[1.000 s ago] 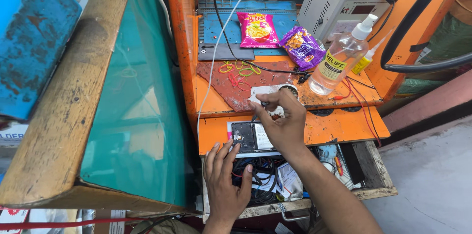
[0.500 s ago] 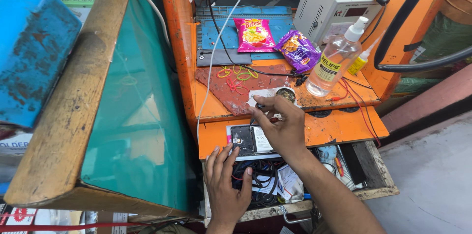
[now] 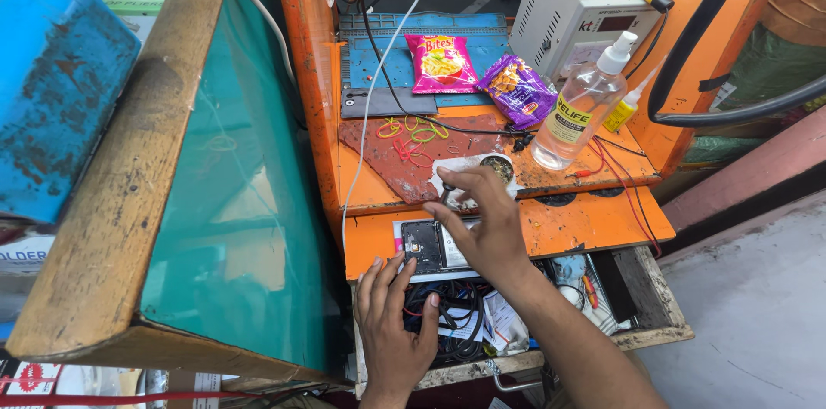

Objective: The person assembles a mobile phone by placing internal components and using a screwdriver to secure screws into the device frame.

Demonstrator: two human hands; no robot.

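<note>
Two bare hands work at an orange bench. Left hand (image 3: 394, 325) lies flat with fingers spread, its fingertips touching the near edge of an opened phone (image 3: 428, 246), seemingly to steady it. Right hand (image 3: 482, 224) hovers just above the phone, thumb and forefinger pinched on a small dark part (image 3: 446, 194) too tiny to identify. Beyond the right hand sit a small round tin (image 3: 497, 168), rubber bands (image 3: 413, 138), a clear spray bottle (image 3: 581, 112) and two snack packets (image 3: 443, 63).

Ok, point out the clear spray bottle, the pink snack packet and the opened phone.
clear spray bottle (image 3: 578, 116), head view, on its labelled body.
pink snack packet (image 3: 441, 63), head view, packet's middle.
opened phone (image 3: 423, 246), head view, on its dark exposed inside.
</note>
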